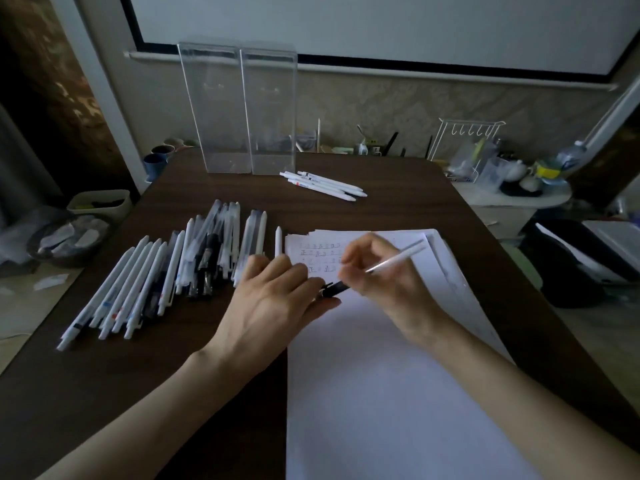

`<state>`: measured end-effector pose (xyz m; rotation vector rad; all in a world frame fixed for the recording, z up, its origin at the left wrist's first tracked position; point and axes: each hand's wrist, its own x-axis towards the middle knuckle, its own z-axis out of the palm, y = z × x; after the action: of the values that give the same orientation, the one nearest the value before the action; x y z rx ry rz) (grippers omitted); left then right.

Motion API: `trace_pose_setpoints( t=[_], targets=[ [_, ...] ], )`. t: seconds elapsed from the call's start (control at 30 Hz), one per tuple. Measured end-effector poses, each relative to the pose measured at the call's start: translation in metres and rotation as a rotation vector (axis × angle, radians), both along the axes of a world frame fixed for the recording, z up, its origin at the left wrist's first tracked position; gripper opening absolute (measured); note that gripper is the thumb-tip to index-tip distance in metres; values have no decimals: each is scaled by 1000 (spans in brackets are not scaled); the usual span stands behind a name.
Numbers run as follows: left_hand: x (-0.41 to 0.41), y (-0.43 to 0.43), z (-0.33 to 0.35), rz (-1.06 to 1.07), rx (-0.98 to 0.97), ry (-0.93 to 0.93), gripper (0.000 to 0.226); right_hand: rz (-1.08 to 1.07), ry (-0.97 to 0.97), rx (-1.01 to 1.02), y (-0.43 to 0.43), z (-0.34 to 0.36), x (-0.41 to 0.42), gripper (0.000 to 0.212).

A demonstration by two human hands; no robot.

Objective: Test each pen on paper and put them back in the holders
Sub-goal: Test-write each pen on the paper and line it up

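The right grip (377, 268) pinches a slim white plastic pen (398, 259) over the white paper sheet (381, 375). Just left, the left grip (277, 296) rests on the sheet's edge, fingers nearly straight. I cannot tell whether it holds the short black pen (334, 287) at its fingertips.

pens (180, 268) left of paper (381, 375), holders (239, 112) behind

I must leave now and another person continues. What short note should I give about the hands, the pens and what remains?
Left hand: open, resting at the left edge of the paper.
Right hand: grips a white pen over the paper.
Done: test marks at the paper's top; a few white pens lie beside the holders.
Left: the pile of pens at left looks untested; both clear holders appear empty, so every pen must go back.
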<state>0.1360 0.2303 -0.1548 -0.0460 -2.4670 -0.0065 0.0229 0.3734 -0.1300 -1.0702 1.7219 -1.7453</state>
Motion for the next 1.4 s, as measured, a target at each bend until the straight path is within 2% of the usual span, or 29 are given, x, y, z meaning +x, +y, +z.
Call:
trace_pose_setpoints(
  t=[0.1,0.23,0.3,0.43,0.67,0.73,0.8,0.9,0.97,1.07,1.17,1.27,1.4],
  targets=[
    [-4,11,-4,-65,104,-66,40,13,17,45,-2,-11,1,20],
    [-15,26,-3,-130,451,-239,45,-66,-5,-15,1,-16,-3,25],
    [-25,35,-6,-154,565,-292,43,-107,0,-25,0,-17,-7,25],
    [-30,39,-7,-207,656,-242,28,-145,-46,-25,-1,-20,-11,30],
    [-25,29,-3,-241,735,-274,27,-126,-84,-80,-3,-21,-9,31],
    [-26,30,-2,-151,678,-304,38,-172,-87,-85,-1,-18,-11,30],
    [-25,31,0,-8,539,-314,52,-294,-138,-127,3,-14,-19,26],
    [-23,30,-7,46,286,-277,52,-474,-136,-133,9,-9,-38,27],
    [-23,29,-16,47,187,-250,51,-488,-83,-26,8,-13,-42,24],
    [-24,28,-23,41,159,-244,49,-423,36,171,-3,-21,-42,20],
    [-25,27,-23,44,173,-236,47,-362,87,272,-18,-19,-50,25],
    [-25,28,-22,56,166,-242,47,-395,179,276,-32,-21,-55,30],
    [-24,28,-21,169,165,-235,44,-440,247,218,-36,-30,-54,26]
  ],
)
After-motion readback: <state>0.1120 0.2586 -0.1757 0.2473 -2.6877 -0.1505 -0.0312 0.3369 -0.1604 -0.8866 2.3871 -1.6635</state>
